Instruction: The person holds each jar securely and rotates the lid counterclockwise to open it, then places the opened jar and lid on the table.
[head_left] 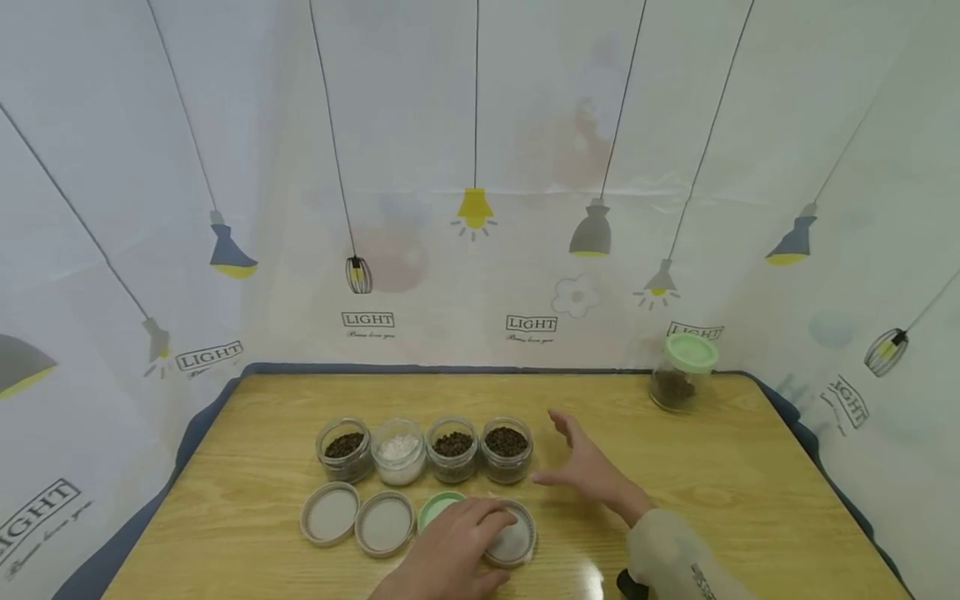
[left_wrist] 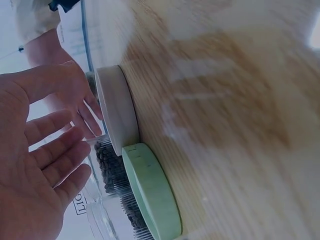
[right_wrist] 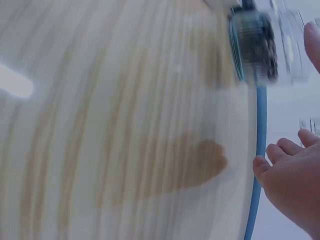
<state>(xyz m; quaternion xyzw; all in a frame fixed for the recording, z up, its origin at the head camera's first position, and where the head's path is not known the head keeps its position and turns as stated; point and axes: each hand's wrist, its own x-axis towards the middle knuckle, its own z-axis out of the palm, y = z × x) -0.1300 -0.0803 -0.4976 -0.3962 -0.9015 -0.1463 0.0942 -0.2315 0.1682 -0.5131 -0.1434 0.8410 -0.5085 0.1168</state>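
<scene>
In the head view, my left hand (head_left: 453,550) reaches over a round pale lid (head_left: 521,546) at the right end of a row of lids, its fingers loosely bent. The left wrist view shows those fingers apart from the pale lid (left_wrist: 117,110) and the green lid (left_wrist: 152,192), holding nothing. My right hand (head_left: 588,475) is spread, thumb and fingers apart, just right of an uncapped glass jar (head_left: 506,468) of dark brown granules. In the right wrist view, a blurred jar (right_wrist: 252,47) stands beyond that hand's fingers.
Left of that jar stand more uncapped glass jars, one holding white grains (head_left: 400,454), two holding dark granules. Two grey-white lids (head_left: 330,514) lie before them at the left. A green-lidded jar (head_left: 682,375) stands at the back right of the wooden table (head_left: 225,500), near the printed curtain (head_left: 420,167).
</scene>
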